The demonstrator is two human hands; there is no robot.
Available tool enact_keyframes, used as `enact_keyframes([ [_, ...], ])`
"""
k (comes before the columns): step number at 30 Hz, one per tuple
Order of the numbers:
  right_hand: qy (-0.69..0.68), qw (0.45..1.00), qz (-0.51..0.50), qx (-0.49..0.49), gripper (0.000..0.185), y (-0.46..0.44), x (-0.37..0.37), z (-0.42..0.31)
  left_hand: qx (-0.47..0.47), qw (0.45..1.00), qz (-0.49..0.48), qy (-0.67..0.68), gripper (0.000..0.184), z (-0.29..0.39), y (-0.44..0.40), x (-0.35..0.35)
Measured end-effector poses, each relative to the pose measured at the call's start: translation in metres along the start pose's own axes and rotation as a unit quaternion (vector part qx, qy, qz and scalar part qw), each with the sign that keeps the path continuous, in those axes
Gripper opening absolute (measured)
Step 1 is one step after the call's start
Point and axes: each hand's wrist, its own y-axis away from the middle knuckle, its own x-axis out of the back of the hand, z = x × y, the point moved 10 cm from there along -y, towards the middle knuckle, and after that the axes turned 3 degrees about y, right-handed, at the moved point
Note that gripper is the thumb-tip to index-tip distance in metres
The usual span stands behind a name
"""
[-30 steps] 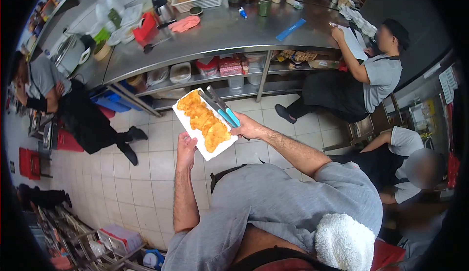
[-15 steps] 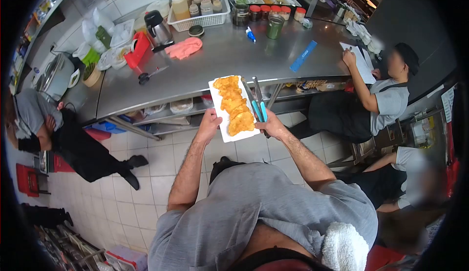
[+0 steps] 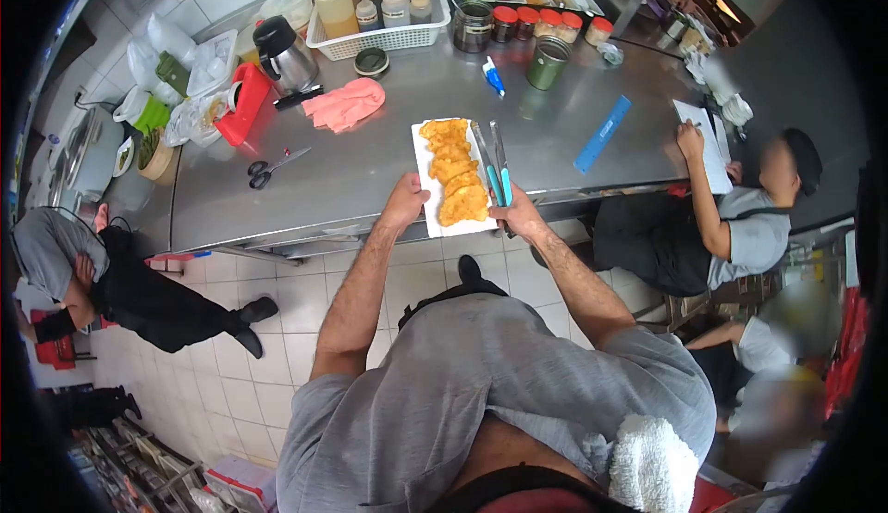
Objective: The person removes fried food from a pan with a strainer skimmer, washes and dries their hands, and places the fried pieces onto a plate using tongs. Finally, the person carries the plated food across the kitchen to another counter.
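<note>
A white rectangular tray [image 3: 432, 215] carries a row of overlapping golden fried cutlets [image 3: 455, 173]. My left hand [image 3: 405, 200] grips the tray's left edge near its lower end. On the opposite side, my right hand [image 3: 520, 214] holds the tray together with tongs [image 3: 505, 180] that have turquoise handles and metal arms pointing away from me. Part of the right fingers is hidden under the tray and handles. The tray's far end is over the front part of the steel counter [image 3: 370, 166]; whether it touches the counter I cannot tell.
Scissors [image 3: 268, 171], a pink cloth [image 3: 344, 106], a thermal jug [image 3: 285, 55], a bottle basket [image 3: 377, 43], a blue-capped tube [image 3: 493, 76], a green canister [image 3: 549, 61] and a blue ruler [image 3: 602, 134] lie on the counter. One person [image 3: 731, 212] writes at right; another [image 3: 111, 277] stands left.
I have come closer to the counter, and the tray with the cutlets and tongs has moved forward over its front edge. Both hands keep their hold.
</note>
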Motion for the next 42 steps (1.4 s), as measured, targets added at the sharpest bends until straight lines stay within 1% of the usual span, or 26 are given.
enact_keyframes([
  [3,-0.002,1.000,-0.006,0.005,0.033,-0.030,0.013,-0.009,-0.011,0.999,0.010,0.028,0.024,0.004,-0.035,0.001],
  [5,0.004,1.000,-0.007,0.005,0.033,-0.048,0.024,-0.015,-0.009,1.000,0.012,0.012,0.027,0.006,-0.051,-0.001],
  [8,0.018,0.999,-0.032,-0.002,0.033,-0.076,0.038,-0.013,-0.007,0.999,0.035,-0.013,0.025,0.010,-0.079,-0.001],
  [10,0.014,0.999,-0.031,0.000,0.056,-0.098,0.049,-0.005,-0.008,0.999,0.051,0.003,0.023,0.012,-0.094,-0.003],
  [11,0.016,0.999,-0.039,-0.003,0.056,-0.106,0.052,-0.006,-0.012,0.998,0.064,0.013,0.021,0.014,-0.100,-0.002],
  [15,0.024,0.999,-0.045,0.005,0.053,-0.134,0.063,-0.007,0.007,0.996,0.082,-0.016,0.020,0.019,-0.120,0.001],
  [17,0.025,0.999,-0.040,0.008,0.051,-0.139,0.067,-0.007,0.019,0.992,0.121,-0.036,0.021,0.022,-0.124,0.007],
  [18,0.032,0.999,-0.041,-0.008,0.049,-0.143,0.068,-0.008,0.020,0.991,0.130,-0.032,0.021,0.015,-0.132,0.010],
  [20,0.042,0.997,-0.054,-0.020,0.047,-0.151,0.066,-0.013,-0.056,0.984,0.131,-0.107,0.029,0.023,-0.145,0.013],
  [21,0.033,0.998,-0.044,-0.012,0.040,-0.152,0.066,-0.018,-0.067,0.979,0.139,-0.135,0.032,0.025,-0.146,0.015],
  [22,0.023,0.999,-0.035,-0.003,0.034,-0.153,0.067,-0.022,-0.066,0.978,0.151,-0.132,0.032,0.023,-0.146,0.018],
  [24,0.022,0.999,-0.048,0.006,0.032,-0.150,0.064,-0.020,-0.055,0.985,0.137,-0.095,0.034,0.020,-0.141,0.017],
  [25,0.032,0.998,-0.050,0.011,0.031,-0.150,0.065,-0.019,-0.040,0.982,0.152,-0.105,0.041,0.019,-0.139,0.025],
  [26,0.041,0.997,-0.056,0.022,0.030,-0.151,0.065,-0.021,-0.042,0.978,0.178,-0.100,0.041,0.028,-0.133,0.034],
  [27,0.035,0.998,-0.046,0.021,0.029,-0.150,0.068,-0.023,-0.138,0.924,0.293,-0.205,0.041,0.069,-0.109,0.054],
  [28,0.028,0.999,-0.041,0.021,0.029,-0.149,0.070,-0.025,-0.220,0.833,0.401,-0.311,0.041,0.103,-0.080,0.071],
  [29,0.046,0.996,-0.061,0.046,0.028,-0.149,0.069,-0.032,-0.153,0.845,0.405,-0.315,0.045,0.100,-0.081,0.095],
  [30,0.065,0.996,-0.037,0.049,0.030,-0.148,0.094,-0.031,-0.089,0.856,0.402,-0.312,0.050,0.098,-0.087,0.105],
  [31,0.049,0.998,0.023,0.019,0.029,-0.138,0.102,-0.039,-0.088,0.820,0.440,-0.355,0.046,0.102,-0.081,0.126],
  [32,0.047,0.998,0.022,0.019,0.026,-0.132,0.105,-0.048,-0.084,0.783,0.471,-0.397,0.042,0.103,-0.077,0.143],
  [33,0.044,0.999,0.027,0.016,0.022,-0.129,0.104,-0.058,-0.078,0.774,0.491,-0.393,0.042,0.101,-0.070,0.158],
  [35,0.026,0.999,0.014,0.039,0.019,-0.112,0.081,-0.102,0.017,0.749,0.438,-0.497,0.037,0.087,-0.077,0.164],
  [37,0.008,0.998,0.006,0.061,0.018,-0.102,0.057,-0.126,0.060,0.800,0.380,-0.460,0.033,0.064,-0.082,0.169],
  [39,-0.023,0.992,-0.073,0.101,0.019,-0.095,0.015,-0.144,0.037,0.833,0.339,-0.436,0.028,0.053,-0.087,0.162],
  [41,-0.029,0.988,-0.116,0.093,0.020,-0.084,-0.032,-0.144,-0.060,0.881,0.303,-0.358,0.028,0.057,-0.063,0.143],
  [42,-0.039,0.987,-0.135,0.084,0.020,-0.074,-0.060,-0.145,-0.162,0.870,0.353,-0.305,0.030,0.056,-0.043,0.139],
])
